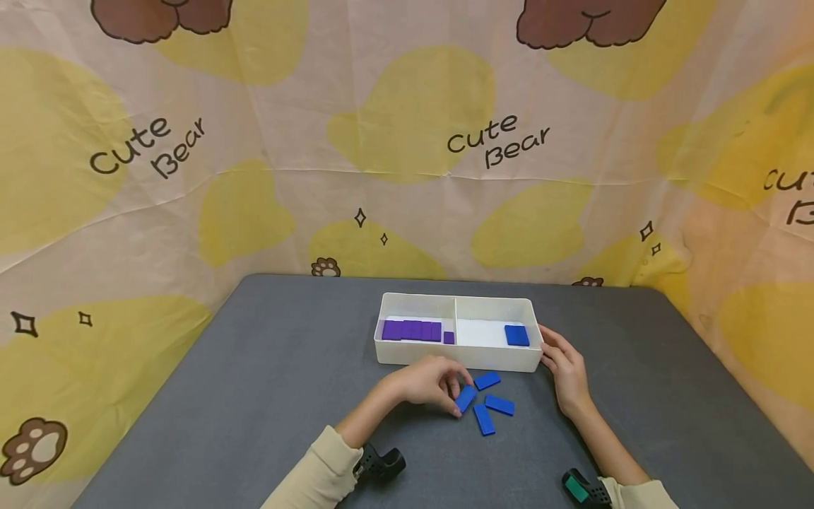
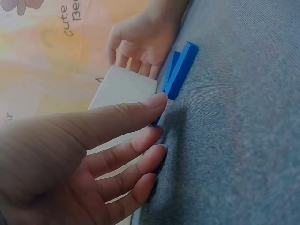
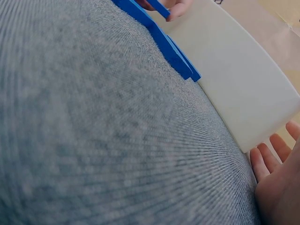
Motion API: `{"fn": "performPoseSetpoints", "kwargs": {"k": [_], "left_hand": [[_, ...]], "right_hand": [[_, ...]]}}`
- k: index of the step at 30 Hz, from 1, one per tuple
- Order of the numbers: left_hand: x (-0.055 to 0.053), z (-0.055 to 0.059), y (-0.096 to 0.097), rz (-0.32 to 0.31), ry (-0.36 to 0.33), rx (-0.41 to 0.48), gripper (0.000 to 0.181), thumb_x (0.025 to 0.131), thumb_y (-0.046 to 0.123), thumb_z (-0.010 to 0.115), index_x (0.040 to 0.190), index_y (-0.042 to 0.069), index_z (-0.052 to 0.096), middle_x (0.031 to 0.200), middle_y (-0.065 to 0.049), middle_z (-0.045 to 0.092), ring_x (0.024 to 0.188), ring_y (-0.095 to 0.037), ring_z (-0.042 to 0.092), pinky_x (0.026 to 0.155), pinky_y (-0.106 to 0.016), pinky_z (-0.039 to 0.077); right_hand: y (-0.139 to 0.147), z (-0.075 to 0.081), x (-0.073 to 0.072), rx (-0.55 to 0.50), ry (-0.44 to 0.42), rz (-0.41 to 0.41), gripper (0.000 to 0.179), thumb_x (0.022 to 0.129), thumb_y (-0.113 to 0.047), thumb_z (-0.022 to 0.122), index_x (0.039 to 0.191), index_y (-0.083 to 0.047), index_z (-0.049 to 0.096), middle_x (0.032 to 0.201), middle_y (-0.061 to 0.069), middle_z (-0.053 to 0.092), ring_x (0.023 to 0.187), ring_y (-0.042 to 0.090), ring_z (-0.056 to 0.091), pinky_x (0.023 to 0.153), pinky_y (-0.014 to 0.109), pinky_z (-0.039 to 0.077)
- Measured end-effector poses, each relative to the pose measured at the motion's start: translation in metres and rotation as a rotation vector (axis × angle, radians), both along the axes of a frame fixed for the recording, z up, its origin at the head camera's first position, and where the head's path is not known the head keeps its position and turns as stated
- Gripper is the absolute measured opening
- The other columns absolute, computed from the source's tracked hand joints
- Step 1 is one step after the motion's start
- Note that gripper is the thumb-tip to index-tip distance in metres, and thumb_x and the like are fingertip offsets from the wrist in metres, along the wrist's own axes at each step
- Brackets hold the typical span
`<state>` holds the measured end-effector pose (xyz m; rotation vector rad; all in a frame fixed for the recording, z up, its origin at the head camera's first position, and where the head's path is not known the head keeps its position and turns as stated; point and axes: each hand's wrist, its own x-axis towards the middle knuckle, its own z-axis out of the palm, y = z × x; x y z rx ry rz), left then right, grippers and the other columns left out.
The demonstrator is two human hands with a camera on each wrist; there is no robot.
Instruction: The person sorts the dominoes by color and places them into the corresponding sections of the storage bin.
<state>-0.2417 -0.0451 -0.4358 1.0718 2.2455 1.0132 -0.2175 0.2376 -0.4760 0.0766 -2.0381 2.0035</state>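
Observation:
My left hand (image 1: 427, 383) pinches a flat blue tile (image 1: 466, 399) between thumb and fingers, in front of the white box. In the right wrist view this blue tile (image 3: 159, 7) is tilted. Three loose blue tiles (image 1: 499, 405) lie on the table just right of that hand. The white two-compartment box (image 1: 456, 357) stands behind them. My right hand (image 1: 568, 371) is at the box's right end, its fingers extended and touching the wall. In the right wrist view the right hand (image 3: 281, 173) shows those fingers beside the box's corner.
Several purple tiles (image 1: 412, 331) are lined up in the box's left compartment, with a small purple piece (image 1: 449, 338) by the divider. Blue tiles (image 1: 517, 336) lie side by side in the right compartment. The grey table (image 1: 286, 396) meets a patterned cloth (image 1: 407, 141) at the back.

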Motion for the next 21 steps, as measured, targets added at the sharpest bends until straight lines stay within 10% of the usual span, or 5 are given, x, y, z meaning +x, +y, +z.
{"fn": "performPoseSetpoints", "kwargs": {"k": [21], "left_hand": [[0.005, 0.025, -0.003, 0.108, -0.007, 0.106, 0.047, 0.084, 0.005, 0.088, 0.128, 0.003, 0.071, 0.091, -0.001, 0.07, 0.072, -0.005, 0.06, 0.066, -0.018, 0.051]], "right_hand": [[-0.001, 0.0, 0.001, -0.02, 0.007, 0.004, 0.045, 0.11, -0.006, 0.042, 0.148, 0.019, 0.045, 0.123, -0.02, 0.063, 0.114, -0.002, 0.06, 0.091, 0.01, 0.051]]}}
